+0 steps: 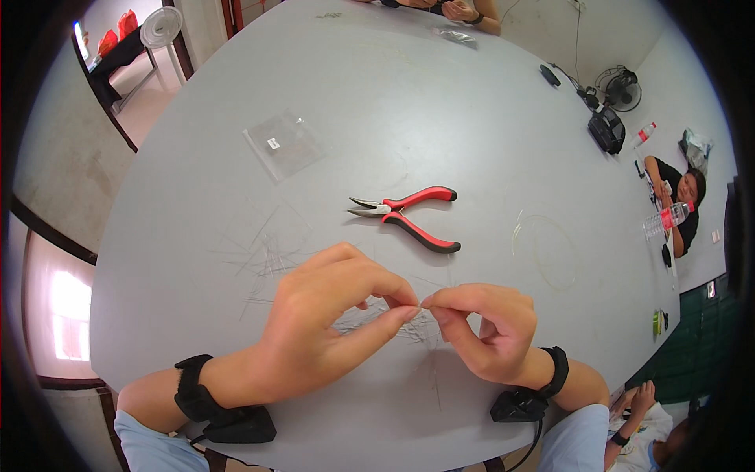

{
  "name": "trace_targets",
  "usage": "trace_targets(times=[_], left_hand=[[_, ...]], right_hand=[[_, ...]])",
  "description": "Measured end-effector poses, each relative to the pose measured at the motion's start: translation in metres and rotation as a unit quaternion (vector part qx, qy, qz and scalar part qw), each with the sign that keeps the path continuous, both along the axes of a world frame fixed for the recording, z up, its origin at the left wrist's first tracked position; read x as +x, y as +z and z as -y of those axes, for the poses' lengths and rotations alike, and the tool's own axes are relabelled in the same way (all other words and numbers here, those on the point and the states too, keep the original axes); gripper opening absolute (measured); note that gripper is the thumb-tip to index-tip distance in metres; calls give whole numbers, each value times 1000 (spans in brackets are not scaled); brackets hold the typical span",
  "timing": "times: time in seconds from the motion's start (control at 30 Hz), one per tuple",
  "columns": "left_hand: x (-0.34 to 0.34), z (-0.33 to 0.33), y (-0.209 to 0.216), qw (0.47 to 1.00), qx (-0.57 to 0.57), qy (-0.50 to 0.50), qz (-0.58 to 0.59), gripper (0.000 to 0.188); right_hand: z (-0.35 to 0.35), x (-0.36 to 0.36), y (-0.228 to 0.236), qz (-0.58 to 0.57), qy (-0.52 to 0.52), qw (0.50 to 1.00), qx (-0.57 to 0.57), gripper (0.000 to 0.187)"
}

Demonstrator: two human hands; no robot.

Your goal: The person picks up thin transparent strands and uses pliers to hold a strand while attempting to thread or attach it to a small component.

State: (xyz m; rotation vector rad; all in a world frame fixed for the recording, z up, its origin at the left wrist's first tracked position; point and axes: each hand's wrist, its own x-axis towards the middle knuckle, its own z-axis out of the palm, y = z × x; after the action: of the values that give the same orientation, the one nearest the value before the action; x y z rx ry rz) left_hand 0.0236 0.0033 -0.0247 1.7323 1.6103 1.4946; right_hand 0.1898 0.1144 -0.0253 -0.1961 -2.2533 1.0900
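My left hand (326, 318) pinches thumb against forefinger over the near middle of the grey table (377, 102). Fingertip to fingertip with it, my right hand (494, 326) makes a similar pinch. What lies between the fingertips is too small to make out. Under and between my hands is a pile of thin, needle-like metal wires (403, 324). More loose thin wires (271, 256) are scattered to the left, beyond my left hand. Just past my hands lie pliers (391, 211) with red and black handles, their jaws pointing left and slightly apart.
A clear plastic bag (285, 145) lies at the far left, and a loop of thin clear line (515, 236) to the right. Across the table are another person's hands (460, 11) near a small silvery bag (458, 37). Bottles (667, 220) and people are on the right.
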Motion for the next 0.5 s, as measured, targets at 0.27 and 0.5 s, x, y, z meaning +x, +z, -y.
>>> trace_targets(times=[0.27,0.5], left_hand=[[-1,-2,-2,999,28,-4,-33,13],[0,-2,-2,999,25,-6,-47,12]], right_hand=[[1,-6,-8,-59,-15,998,20,16],[2,-5,-8,-18,-11,1000,0,16]])
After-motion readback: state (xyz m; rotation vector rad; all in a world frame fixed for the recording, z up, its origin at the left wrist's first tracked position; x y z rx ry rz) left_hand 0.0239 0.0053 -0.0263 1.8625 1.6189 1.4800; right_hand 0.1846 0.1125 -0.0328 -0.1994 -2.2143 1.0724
